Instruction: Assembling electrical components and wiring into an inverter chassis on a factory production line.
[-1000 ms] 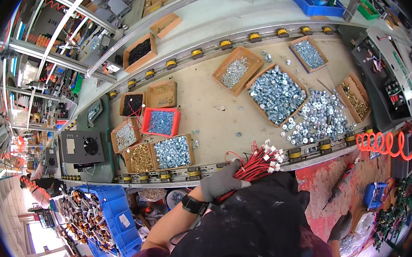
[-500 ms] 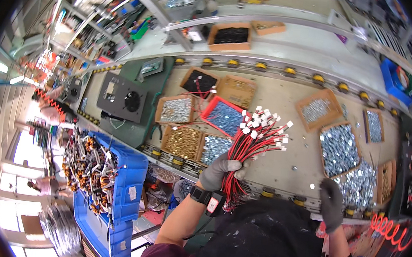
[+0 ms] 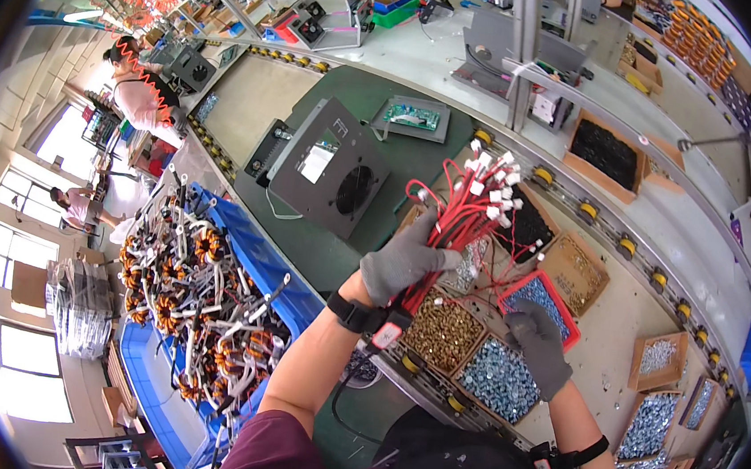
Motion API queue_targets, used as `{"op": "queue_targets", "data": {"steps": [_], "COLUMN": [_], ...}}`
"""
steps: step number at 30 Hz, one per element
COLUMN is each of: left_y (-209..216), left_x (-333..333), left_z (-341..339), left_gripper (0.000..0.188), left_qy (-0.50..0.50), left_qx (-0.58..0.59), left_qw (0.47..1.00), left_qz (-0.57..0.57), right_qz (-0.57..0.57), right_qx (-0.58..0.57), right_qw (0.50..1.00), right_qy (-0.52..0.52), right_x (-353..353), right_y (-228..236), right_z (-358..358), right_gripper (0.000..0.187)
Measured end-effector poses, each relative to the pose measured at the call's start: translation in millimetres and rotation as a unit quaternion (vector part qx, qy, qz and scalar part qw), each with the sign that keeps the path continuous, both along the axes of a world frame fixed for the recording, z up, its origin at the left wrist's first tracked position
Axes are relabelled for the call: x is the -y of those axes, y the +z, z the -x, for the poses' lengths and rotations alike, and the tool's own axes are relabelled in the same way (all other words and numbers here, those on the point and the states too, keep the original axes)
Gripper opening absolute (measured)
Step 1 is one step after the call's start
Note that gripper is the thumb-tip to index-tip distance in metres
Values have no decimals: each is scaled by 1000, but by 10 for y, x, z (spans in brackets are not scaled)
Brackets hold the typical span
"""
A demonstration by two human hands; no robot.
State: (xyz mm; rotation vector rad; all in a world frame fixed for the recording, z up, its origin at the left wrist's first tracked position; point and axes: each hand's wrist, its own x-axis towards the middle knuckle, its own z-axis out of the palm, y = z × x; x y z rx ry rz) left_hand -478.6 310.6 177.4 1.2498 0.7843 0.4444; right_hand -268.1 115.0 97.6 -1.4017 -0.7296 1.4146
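Left hand point(image 3: 404, 259) gripping red wires point(image 3: 462, 220), connectors point(image 3: 495, 191) above; right hand point(image 3: 542, 346) at red tray point(image 3: 573, 333), grip unclear.

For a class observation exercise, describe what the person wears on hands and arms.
The left hand and right hand wear grey gloves. Black wrist straps bear small devices; a black cable hangs by the left one. The sleeves are maroon.

Maroon sleeves point(image 3: 272, 449), grey-gloved hands point(image 3: 401, 264), black wrist straps point(image 3: 349, 313), thin black cable point(image 3: 336, 407)
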Motion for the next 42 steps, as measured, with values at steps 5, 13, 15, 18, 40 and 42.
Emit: {"op": "queue_targets", "data": {"steps": [5,13,15,18,40,42], "left_y": [-984,-1314,-1341,-1525,-2245,-2199], "left_x": [-1049,-1169,-1114,-1119,-2731,-2747], "left_z": [233,399,403,552,1776,1773], "left_gripper": [62,54,48,44,42,49], "left_qy": [78,-87,-31,281,109,188], "left_qx": [-290,-217,-22,-204,-516,-468], "left_qw": [938,956,984,904,759,800], "left_qz": [-172,-178,-176,-248,-382,-325], "right_qz": [33,-4,3,8,138,205], "right_qx": [228,-202,-289,-393,-304,-167], "right_qw": [950,979,954,913,929,960], "right_qy": [210,-18,-79,-105,-160,-92], "right_x": [-936,-2198,-2371,-2503,-3395,-3137], "right_y": [-419,-1091,-1147,-1091,-638,-789], "right_z": [505,1054,1031,841,944,897], "right_gripper": [47,52,42,21,45,48]}}
